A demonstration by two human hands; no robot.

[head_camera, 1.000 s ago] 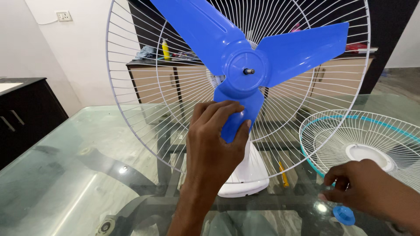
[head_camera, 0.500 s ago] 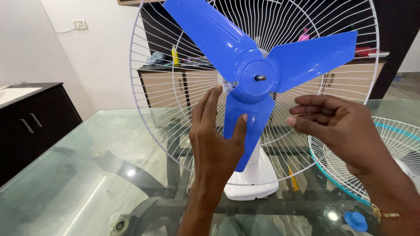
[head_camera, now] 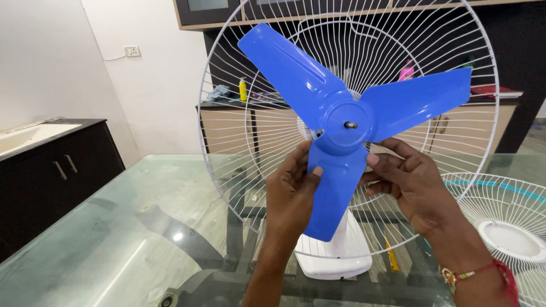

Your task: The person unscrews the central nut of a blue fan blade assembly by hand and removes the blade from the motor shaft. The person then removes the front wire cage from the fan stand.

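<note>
The right hand was lifted from the small blue plastic cap and brought against the lower blade of the blue three-bladed plastic fan propeller, opposite the left hand's fingers.

Place: a home, likely a dining room.
Counter: a glass-topped counter on a dark curved base.
Storage: a beige sideboard carrying bottles and folded cloth; a dark cabinet at left.
Walls: plain white, with a wall socket.
Appliance: a household table fan.
</note>
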